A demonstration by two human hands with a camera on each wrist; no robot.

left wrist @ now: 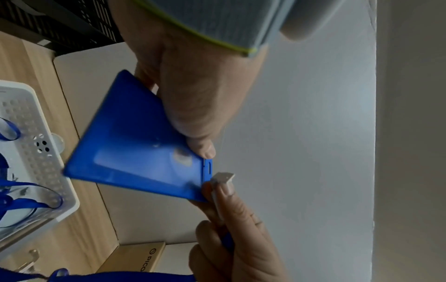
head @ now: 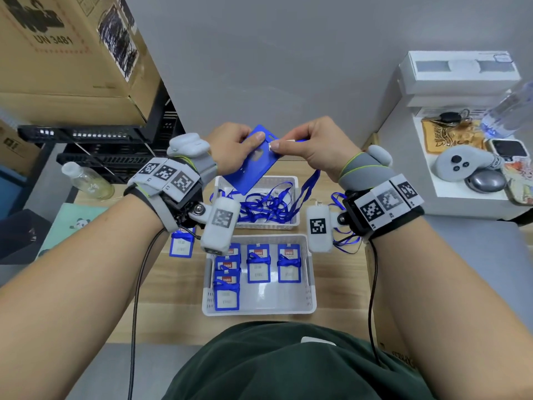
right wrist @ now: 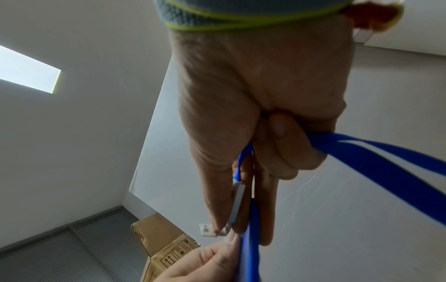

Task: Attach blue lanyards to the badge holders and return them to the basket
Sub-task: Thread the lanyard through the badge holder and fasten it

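My left hand (head: 239, 148) grips a blue badge holder (head: 253, 163) by its top edge, held tilted above the far basket (head: 294, 223). My right hand (head: 300, 145) pinches the white clip (left wrist: 223, 177) of a blue lanyard (head: 310, 183) right at the holder's slot (left wrist: 209, 167); the strap hangs down from the curled fingers. The left wrist view shows the holder (left wrist: 135, 145) with the clip at its corner. In the right wrist view the clip (right wrist: 237, 206) and the strap (right wrist: 376, 158) run through my fingers. The near basket (head: 310, 295) holds several badge holders wrapped in lanyards.
The far white basket holds a tangle of blue lanyards (head: 265, 207). One badge holder (head: 181, 245) lies on the wooden table left of the baskets. A clear bottle (head: 86, 180) stands at the left, cardboard boxes (head: 66, 53) behind it. A white shelf (head: 461, 168) with small items is at the right.
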